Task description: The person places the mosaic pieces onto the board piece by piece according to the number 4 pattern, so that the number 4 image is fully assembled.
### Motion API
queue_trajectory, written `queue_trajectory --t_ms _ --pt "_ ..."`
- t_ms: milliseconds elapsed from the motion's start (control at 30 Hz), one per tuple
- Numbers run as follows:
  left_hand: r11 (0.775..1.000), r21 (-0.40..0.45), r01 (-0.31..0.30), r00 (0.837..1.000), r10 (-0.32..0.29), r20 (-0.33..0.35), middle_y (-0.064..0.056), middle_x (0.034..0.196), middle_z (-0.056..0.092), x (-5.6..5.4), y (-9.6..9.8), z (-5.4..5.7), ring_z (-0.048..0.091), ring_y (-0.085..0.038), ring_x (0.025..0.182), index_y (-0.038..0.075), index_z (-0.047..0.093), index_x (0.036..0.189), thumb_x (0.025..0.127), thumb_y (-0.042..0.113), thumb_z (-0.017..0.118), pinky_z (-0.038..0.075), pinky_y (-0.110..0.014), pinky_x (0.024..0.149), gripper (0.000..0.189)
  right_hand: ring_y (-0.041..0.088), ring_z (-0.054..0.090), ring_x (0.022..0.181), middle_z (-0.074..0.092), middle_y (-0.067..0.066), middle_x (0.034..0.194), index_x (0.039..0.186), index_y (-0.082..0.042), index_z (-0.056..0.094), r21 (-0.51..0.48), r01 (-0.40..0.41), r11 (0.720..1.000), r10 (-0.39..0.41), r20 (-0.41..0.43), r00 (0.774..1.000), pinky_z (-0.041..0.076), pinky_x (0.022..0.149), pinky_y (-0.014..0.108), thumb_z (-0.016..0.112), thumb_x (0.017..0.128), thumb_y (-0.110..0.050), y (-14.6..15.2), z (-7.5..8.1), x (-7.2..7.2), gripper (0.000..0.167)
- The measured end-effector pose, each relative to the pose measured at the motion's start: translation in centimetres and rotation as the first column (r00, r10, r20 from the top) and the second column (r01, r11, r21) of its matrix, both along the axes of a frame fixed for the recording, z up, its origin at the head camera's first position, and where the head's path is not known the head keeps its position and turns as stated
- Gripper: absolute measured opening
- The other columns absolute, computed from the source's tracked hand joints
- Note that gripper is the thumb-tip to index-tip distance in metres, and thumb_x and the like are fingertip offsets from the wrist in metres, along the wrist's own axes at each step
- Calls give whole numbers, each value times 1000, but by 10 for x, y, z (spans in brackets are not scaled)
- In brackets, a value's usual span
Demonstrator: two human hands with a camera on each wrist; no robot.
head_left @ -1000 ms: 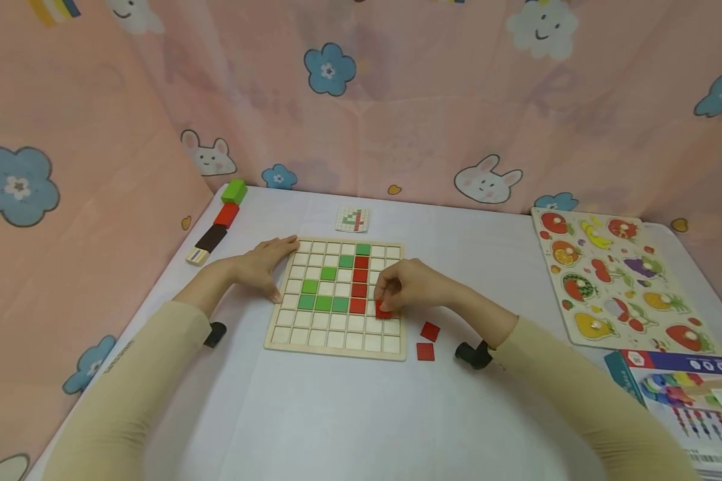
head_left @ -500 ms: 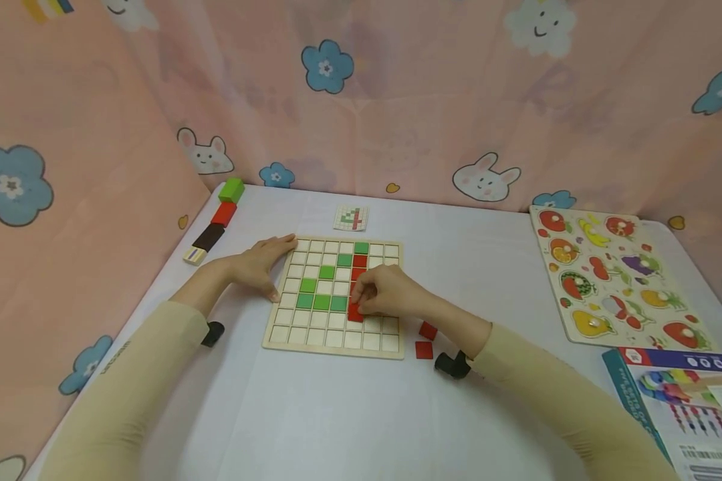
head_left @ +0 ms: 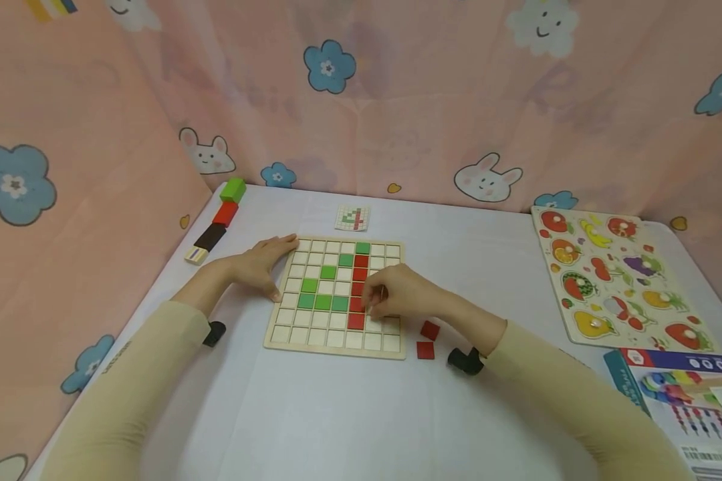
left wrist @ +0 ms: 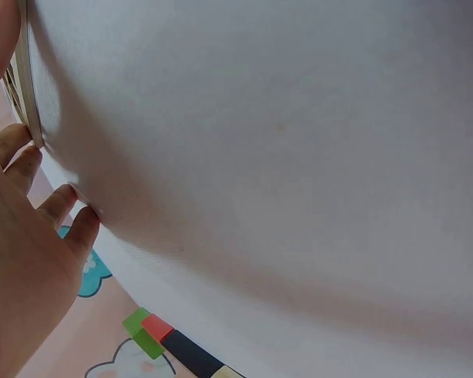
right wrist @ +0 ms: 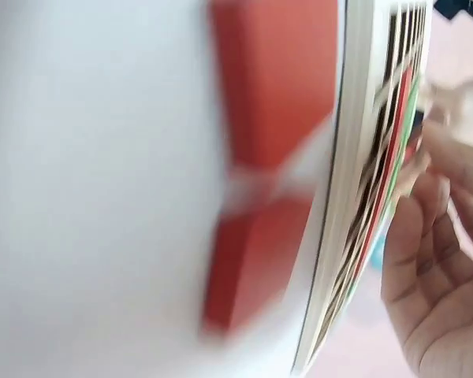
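Observation:
A wooden grid board (head_left: 333, 351) lies on the white table, with green tiles (head_left: 322, 302) and a column of red tiles (head_left: 355, 321) set in its squares. My left hand (head_left: 255, 267) rests at the board's left edge, thumb at the side and fingers toward the top corner; the left wrist view shows its fingers (left wrist: 83, 228) spread. Over the right part of the board is my right hand (head_left: 406, 290), fingers bent loosely beside the red column, with no tile seen between them. Two loose red tiles (head_left: 430, 330) (right wrist: 260, 260) lie right of the board.
Behind the board lies a small pattern card (head_left: 352, 218). Green (head_left: 233, 190), red, black and pale blocks line the table's left edge. To the right are a fruit puzzle board (head_left: 620, 280) and a printed box (head_left: 674, 401). A pink curtain (head_left: 397, 100) stands behind.
My right hand carried a red tile left and set it at the bottom of the red column, then let go and drew back slightly right. The left hand has stayed put.

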State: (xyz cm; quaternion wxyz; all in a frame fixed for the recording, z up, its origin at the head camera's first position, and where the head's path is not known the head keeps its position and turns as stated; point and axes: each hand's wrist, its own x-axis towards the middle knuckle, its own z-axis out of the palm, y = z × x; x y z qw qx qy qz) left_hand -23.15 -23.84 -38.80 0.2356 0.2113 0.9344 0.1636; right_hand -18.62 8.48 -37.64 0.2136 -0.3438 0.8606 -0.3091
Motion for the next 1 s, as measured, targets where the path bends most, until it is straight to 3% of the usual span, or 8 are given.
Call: queue_trajectory --t_ms 133,233,467,800,1000 --pt "1000 -2 -2 1000 2 2 -11 169 3 0 1 2 2 -45 154 7 15 159 69 19 85 10 -68 122 114 11 57 74 66 -4 79 87 -18 73 66 -62 996 59 50 997 50 67 22 78 81 -9 28 4 -11 12" --pt "1000 -3 -3 1000 3 5 -11 169 3 -1 1 2 1 -45 154 7 14 159 70 19 84 9 -68 122 114 12 57 77 67 -2 83 90 -20 73 132 -111 985 93 135 987 50 69 23 78 79 -6 47 5 -17 18" --pt "1000 1 3 1000 -3 4 -11 170 3 -2 1 1 2 -45 154 7 14 159 70 19 85 9 -68 122 114 16 56 85 64 2 93 94 -23 75 198 -186 962 134 251 959 49 72 24 81 73 -2 72 6 -18 31" --pt "1000 -6 -3 1000 3 4 -11 170 3 -1 2 1 2 -45 154 8 14 159 70 18 85 10 -68 122 114 14 55 83 62 -3 87 84 -22 70 226 -201 953 168 159 973 51 72 25 84 72 -5 74 2 -14 25" --pt "1000 -7 -4 1000 4 3 -11 169 3 0 1 2 2 -45 154 7 15 159 70 18 84 10 -68 122 114 11 55 73 62 -6 73 78 -18 65 195 -107 975 92 81 992 48 66 23 81 76 -9 73 3 -19 19"
